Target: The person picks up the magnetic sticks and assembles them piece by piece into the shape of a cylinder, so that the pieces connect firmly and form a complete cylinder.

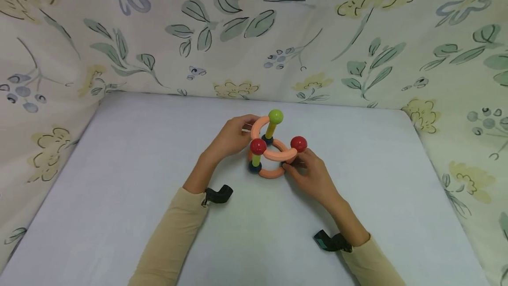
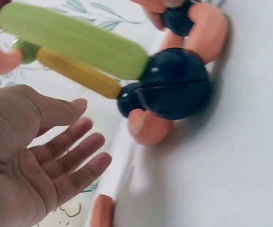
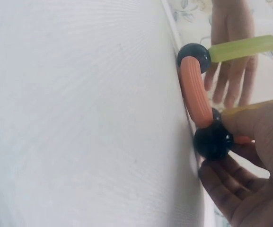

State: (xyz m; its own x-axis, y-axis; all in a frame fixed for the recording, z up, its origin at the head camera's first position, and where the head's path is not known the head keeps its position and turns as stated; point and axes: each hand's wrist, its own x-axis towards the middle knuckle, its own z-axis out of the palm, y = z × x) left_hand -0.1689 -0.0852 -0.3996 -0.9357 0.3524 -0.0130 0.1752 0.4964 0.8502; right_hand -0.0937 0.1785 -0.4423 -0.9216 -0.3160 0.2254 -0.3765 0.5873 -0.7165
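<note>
A ball-and-stick toy frame (image 1: 271, 174) stands on the white table. Dark blue balls (image 2: 176, 84) and curved orange sticks (image 3: 196, 92) form its base ring. From it rise a light green stick (image 2: 79, 40) and a yellow stick (image 1: 271, 130). Red balls (image 1: 258, 146) and a green ball (image 1: 275, 116) cap the top, linked by curved orange sticks. At the lower right, my right hand (image 1: 313, 175) pinches a dark blue base ball (image 3: 213, 142) between thumb and fingers. Beside the frame's left side, my left hand (image 1: 232, 138) has loosely extended fingers, its palm facing the frame.
An orange piece (image 2: 102, 211) shows low in the left wrist view, apart from the frame. The white table (image 1: 139, 167) meets a floral cloth (image 1: 238, 34) at the back and sides. Each wrist wears a black camera mount (image 1: 219, 194).
</note>
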